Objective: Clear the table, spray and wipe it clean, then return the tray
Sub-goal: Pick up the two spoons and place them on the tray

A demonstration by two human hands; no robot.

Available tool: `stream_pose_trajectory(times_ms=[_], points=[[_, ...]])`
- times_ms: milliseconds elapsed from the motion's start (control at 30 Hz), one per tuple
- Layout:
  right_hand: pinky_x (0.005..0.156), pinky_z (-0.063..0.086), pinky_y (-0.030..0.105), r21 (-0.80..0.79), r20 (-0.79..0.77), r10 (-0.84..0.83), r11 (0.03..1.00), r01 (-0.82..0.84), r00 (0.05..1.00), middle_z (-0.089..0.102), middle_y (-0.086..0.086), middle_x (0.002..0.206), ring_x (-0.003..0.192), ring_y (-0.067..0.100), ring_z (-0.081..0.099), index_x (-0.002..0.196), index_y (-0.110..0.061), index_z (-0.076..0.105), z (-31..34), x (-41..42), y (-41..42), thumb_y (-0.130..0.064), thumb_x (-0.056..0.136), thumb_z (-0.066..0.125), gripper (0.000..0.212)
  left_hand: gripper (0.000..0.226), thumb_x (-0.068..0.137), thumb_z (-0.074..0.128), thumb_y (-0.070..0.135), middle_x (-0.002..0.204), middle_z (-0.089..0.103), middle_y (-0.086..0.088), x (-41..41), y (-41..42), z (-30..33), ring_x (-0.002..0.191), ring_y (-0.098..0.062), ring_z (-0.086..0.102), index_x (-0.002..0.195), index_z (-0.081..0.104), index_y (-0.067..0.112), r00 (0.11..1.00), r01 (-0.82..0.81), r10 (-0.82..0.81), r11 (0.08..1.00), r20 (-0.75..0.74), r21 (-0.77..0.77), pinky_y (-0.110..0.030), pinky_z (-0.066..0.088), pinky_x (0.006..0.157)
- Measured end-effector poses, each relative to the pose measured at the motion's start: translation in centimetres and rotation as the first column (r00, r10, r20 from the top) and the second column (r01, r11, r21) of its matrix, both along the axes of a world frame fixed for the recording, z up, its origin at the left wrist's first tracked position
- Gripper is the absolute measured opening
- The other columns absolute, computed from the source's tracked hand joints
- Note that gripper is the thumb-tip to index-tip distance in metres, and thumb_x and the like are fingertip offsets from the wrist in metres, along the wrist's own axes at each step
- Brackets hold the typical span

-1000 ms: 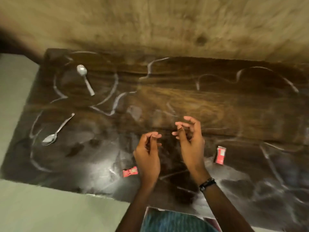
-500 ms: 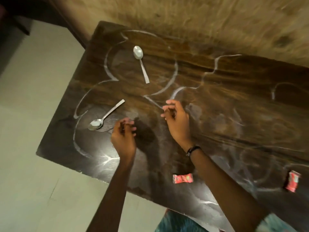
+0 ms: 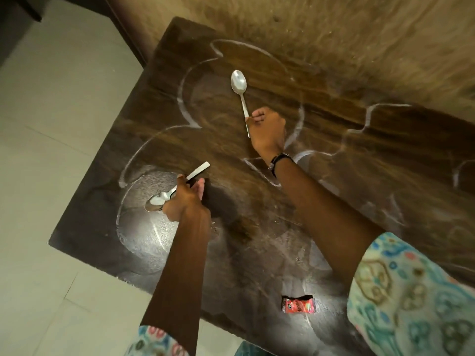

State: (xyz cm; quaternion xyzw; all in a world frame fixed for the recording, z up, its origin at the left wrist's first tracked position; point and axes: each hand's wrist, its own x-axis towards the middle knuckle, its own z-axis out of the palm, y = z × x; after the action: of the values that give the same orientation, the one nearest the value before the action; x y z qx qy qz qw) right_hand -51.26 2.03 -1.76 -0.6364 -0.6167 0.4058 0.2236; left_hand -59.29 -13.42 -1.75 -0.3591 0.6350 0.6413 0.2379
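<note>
A dark wooden table [image 3: 359, 176] carries white chalk-like smears. Near its left edge lies a steel spoon [image 3: 159, 199]; my left hand [image 3: 186, 199] is closed around the middle of its handle, the handle tip sticking out past my fingers. Farther back lies a second spoon [image 3: 239, 83], bowl pointing away; my right hand [image 3: 267, 129] pinches its handle near the lower end. A red sachet [image 3: 298, 303] lies flat near the table's front edge, between my forearms. No tray, spray bottle or cloth is in view.
A tan wall [image 3: 334, 34] runs along the table's far side. Pale tiled floor [image 3: 51, 124] lies to the left and in front. A dark piece of furniture [image 3: 15, 19] stands at the top left corner.
My view has swung left. Both hands reached forward from the table's middle: the left has closed on the near spoon, the right on the far spoon. The second red sachet has left the view.
</note>
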Motion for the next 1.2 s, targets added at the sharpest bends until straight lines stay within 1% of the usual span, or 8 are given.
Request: stream_pose_trajectory(times_ms=[133, 333, 500, 667, 733, 833, 1000, 1200], points=[[0.055, 0.038, 0.016, -0.017, 0.006, -0.021, 1.000, 0.022, 1.000, 0.067, -0.001, 0.086, 0.078, 0.011, 0.061, 0.095, -0.011, 0.067, -0.5, -1.1, 0.8, -0.026, 0.085, 0.071, 0.018, 0.036, 0.082, 0.075, 0.020, 0.079, 0.069, -0.019, 0.0, 0.0, 0.2, 0.047, -0.016, 0.067, 0.095, 0.059, -0.010, 1.000, -0.006, 0.006, 1.000, 0.006, -0.005, -0.018, 0.051, 0.044], [0.064, 0.039, 0.019, -0.043, 0.063, -0.031, 0.998, 0.034, 0.998, 0.071, 0.003, 0.087, 0.082, 0.015, 0.065, 0.088, -0.014, 0.071, -0.4, -1.5, 1.3, -0.024, 0.084, 0.071, 0.011, 0.026, 0.083, 0.073, 0.017, 0.070, 0.066, -0.014, 0.1, 0.1, 0.5, 0.043, -0.015, 0.066, 0.080, 0.057, -0.003, 1.000, -0.007, 0.007, 1.000, 0.028, -0.013, -0.018, 0.051, 0.043], [0.057, 0.040, 0.007, -0.098, -0.099, -0.008, 0.995, -0.001, 0.995, 0.063, -0.003, 0.078, 0.071, 0.005, 0.056, 0.091, -0.006, 0.072, -0.3, 0.0, 0.2, -0.017, 0.085, 0.071, 0.013, 0.028, 0.082, 0.074, 0.017, 0.077, 0.070, -0.018, 0.4, 0.4, 0.7, 0.050, -0.017, 0.069, 0.089, 0.058, -0.005, 1.000, -0.021, 0.021, 0.999, 0.004, -0.037, -0.020, 0.053, 0.047], [0.073, 0.049, 0.030, -0.132, -0.301, 0.033, 0.988, -0.075, 0.953, 0.066, 0.002, 0.080, 0.077, 0.013, 0.059, 0.086, -0.007, 0.069, -0.7, 1.9, -2.4, -0.013, 0.085, 0.070, 0.006, 0.021, 0.081, 0.068, 0.010, 0.069, 0.069, -0.015, 0.8, 0.9, 0.7, 0.045, -0.011, 0.066, 0.085, 0.061, -0.009, 0.998, 0.023, -0.028, 0.994, -0.047, -0.111, -0.020, 0.051, 0.046], [0.075, 0.050, 0.031, -0.159, -0.327, 0.042, 0.982, -0.099, 0.944, 0.064, -0.001, 0.080, 0.080, 0.013, 0.060, 0.086, -0.012, 0.068, -0.4, 2.6, -3.1, -0.012, 0.086, 0.069, 0.002, 0.019, 0.085, 0.065, 0.008, 0.069, 0.066, -0.015, 1.2, 0.9, 0.8, 0.041, -0.008, 0.063, 0.071, 0.058, -0.003, 0.993, 0.078, -0.090, 0.986, -0.075, -0.150, -0.021, 0.053, 0.046], [0.072, 0.048, 0.026, -0.189, -0.381, 0.063, 0.971, -0.144, 0.922, 0.062, -0.007, 0.078, 0.078, 0.010, 0.058, 0.090, -0.014, 0.068, 0.5, 3.7, -3.9, -0.012, 0.087, 0.068, 0.003, 0.010, 0.092, 0.060, 0.010, 0.077, 0.066, -0.009, 2.3, 0.6, 0.5, 0.052, -0.007, 0.064, 0.089, 0.059, 0.000, 0.946, 0.244, -0.279, 0.948, -0.166, -0.203, -0.023, 0.056, 0.058], [0.058, 0.043, 0.012, -0.250, -0.536, -0.057, 0.964, -0.094, 0.842, 0.064, -0.006, 0.074, 0.060, -0.004, 0.056, 0.095, -0.011, 0.070, 3.5, 6.2, -6.4, -0.007, 0.088, 0.067, 0.009, 0.004, 0.092, 0.059, 0.008, 0.069, 0.066, 0.000, 5.0, 1.0, 2.1, 0.057, -0.002, 0.064, 0.093, 0.062, 0.006, 0.764, 0.575, -0.554, 0.817, -0.329, -0.040, -0.018, 0.054, 0.059], [0.067, 0.046, 0.013, -0.350, -0.556, -0.214, 0.937, 0.007, 0.803, 0.073, 0.005, 0.090, 0.073, -0.003, 0.063, 0.097, -0.009, 0.073, 5.3, 9.8, -10.0, -0.007, 0.087, 0.066, 0.012, 0.015, 0.092, 0.057, 0.006, 0.078, 0.071, -0.004, 9.2, 2.2, 4.6, 0.071, -0.011, 0.067, 0.099, 0.069, 0.000, 0.658, 0.739, -0.680, 0.666, -0.323, 0.102, -0.023, 0.055, 0.069]])
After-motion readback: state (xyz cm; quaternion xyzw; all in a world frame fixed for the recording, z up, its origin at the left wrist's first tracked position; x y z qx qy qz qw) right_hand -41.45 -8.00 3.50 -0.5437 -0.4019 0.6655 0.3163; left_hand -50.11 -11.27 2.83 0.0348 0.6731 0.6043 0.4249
